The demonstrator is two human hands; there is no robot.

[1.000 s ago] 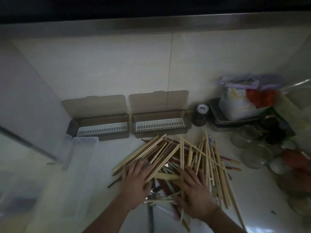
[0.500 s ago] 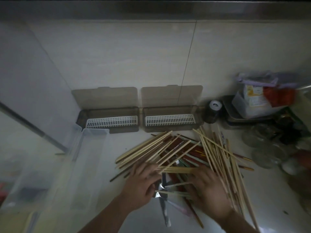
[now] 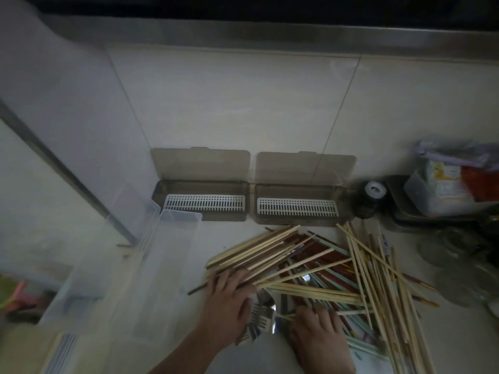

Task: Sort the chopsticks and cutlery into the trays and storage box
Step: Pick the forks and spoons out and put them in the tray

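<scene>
Bamboo chopsticks [image 3: 270, 252], mixed with dark red and pale green ones, lie in a loose crossed heap on the pale table [image 3: 459, 333], near and to the right of centre. Metal forks [image 3: 258, 317] lie at the heap's near left edge, between the two hands.

Left hand [image 3: 225, 303] rests palm down on the near ends of the left fan of bamboo chopsticks, fingers extended and spread, gripping nothing. Right hand [image 3: 321, 336] lies on the near part of the heap, fingers reaching left toward the forks; whether it pinches anything cannot be told in the dim light.

Two smoked-brown trays stand side by side against the far wall, lids raised: left tray [image 3: 199, 205] and right tray [image 3: 298, 207], each holding a white slotted insert. Clear plastic storage box [image 3: 164, 279] sits left of the heap, its far end touching the left tray. Dark jar [image 3: 368, 198] and cluttered containers occupy the far right.
</scene>
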